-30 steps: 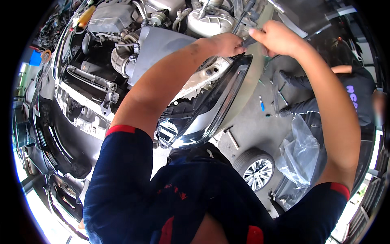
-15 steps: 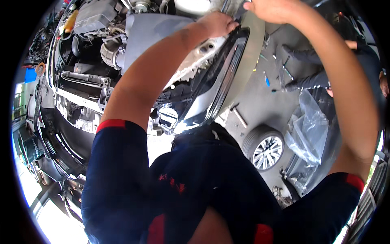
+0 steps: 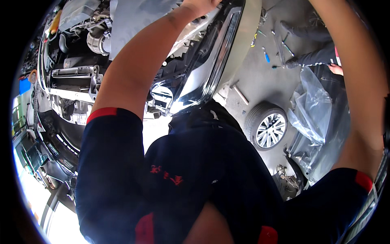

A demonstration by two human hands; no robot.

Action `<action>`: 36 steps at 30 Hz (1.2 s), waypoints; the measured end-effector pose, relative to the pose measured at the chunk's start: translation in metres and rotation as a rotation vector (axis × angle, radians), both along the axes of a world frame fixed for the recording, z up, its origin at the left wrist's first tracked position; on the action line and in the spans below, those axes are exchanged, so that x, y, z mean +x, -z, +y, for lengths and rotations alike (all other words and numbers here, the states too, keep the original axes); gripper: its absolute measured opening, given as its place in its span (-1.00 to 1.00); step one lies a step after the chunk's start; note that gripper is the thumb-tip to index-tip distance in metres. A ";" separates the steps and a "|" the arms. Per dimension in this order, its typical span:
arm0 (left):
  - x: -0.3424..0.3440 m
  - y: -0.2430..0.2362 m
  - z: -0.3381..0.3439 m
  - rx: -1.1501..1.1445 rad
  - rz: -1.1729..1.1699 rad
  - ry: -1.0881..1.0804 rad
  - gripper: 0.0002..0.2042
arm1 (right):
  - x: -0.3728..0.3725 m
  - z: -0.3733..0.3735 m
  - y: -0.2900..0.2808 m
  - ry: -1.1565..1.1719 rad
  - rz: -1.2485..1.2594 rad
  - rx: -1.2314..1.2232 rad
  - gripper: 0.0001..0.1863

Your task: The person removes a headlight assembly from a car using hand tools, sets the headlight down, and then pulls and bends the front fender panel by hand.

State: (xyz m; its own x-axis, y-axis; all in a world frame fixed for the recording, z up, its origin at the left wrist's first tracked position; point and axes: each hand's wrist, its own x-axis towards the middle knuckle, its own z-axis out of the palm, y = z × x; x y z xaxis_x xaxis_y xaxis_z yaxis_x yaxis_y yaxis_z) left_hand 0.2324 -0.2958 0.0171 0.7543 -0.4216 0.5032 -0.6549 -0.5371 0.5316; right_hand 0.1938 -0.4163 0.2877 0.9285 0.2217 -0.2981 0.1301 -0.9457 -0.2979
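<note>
My left hand [image 3: 202, 5] is at the upper edge of the view, over the rim of the car's open engine bay beside the dark headlight [image 3: 203, 81]. Its fingers look curled closed, but the frame cuts them off and whatever they hold cannot be made out. A grey fender cover [image 3: 132, 28] is draped beneath my left forearm. My right forearm [image 3: 355, 61] reaches up along the right side, and its hand lies beyond the upper edge. Next to the headlight runs the pale fender [image 3: 239, 53].
A wheel [image 3: 266, 126] lies on the floor, near a hammer [image 3: 239, 94] and a blue-handled screwdriver [image 3: 266, 55]. Clear plastic sheeting [image 3: 313, 105] is heaped at the right. Beyond it another person's leg [image 3: 310, 57] and hand [image 3: 335, 69] show. A detached bumper [image 3: 61, 138] stands at left.
The view has shifted, and both my hands are farther up in it. My right hand has left the frame; my left is now partly cut off. The other person is more hidden by my right arm.
</note>
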 end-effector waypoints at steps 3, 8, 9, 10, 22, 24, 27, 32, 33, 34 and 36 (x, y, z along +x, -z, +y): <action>-0.004 0.006 -0.007 -0.031 0.059 -0.005 -0.72 | -0.001 0.001 -0.005 -0.354 -0.116 -0.430 -0.61; -0.008 -0.003 -0.011 0.001 0.089 -0.061 -0.71 | -0.005 -0.014 0.012 -0.741 -0.537 -0.329 -0.63; -0.009 -0.004 -0.013 -0.025 0.107 -0.049 -0.70 | -0.009 -0.001 0.007 -0.229 -0.271 -0.132 -0.64; -0.009 -0.003 -0.014 -0.023 0.108 -0.052 -0.70 | -0.007 0.001 0.005 0.014 -0.111 -0.028 -0.65; -0.009 -0.019 -0.013 0.114 0.285 -0.012 -0.77 | -0.003 -0.014 -0.005 0.050 0.151 0.001 -0.73; -0.010 -0.024 -0.009 0.146 0.283 -0.022 -0.77 | 0.005 -0.015 0.006 -0.152 -0.027 -0.188 -0.72; -0.022 -0.042 0.013 0.104 0.407 0.174 -0.69 | 0.015 -0.028 0.009 -0.616 -0.252 -0.328 -0.70; -0.078 -0.054 0.064 0.065 0.061 0.180 -0.69 | 0.016 -0.042 0.016 -0.143 -0.041 -0.150 -0.78; -0.095 -0.043 0.088 0.046 -0.091 0.187 -0.76 | 0.024 -0.043 0.020 0.091 0.191 -0.057 -0.77; -0.117 -0.039 0.113 0.101 -0.096 0.160 -0.71 | 0.020 -0.029 -0.001 0.112 0.312 -0.066 -0.76; -0.172 -0.028 0.176 0.273 -0.041 0.104 -0.58 | -0.029 -0.003 -0.005 -0.199 -0.074 -0.183 -0.76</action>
State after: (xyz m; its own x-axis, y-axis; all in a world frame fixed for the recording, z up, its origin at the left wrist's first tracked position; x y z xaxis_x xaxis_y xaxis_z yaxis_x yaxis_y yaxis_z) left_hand 0.0601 -0.1202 0.0448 0.6809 -0.6200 0.3898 -0.7322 -0.5853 0.3482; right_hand 0.1651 -0.4191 0.2927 0.8926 0.3509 -0.2832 0.3341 -0.9364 -0.1070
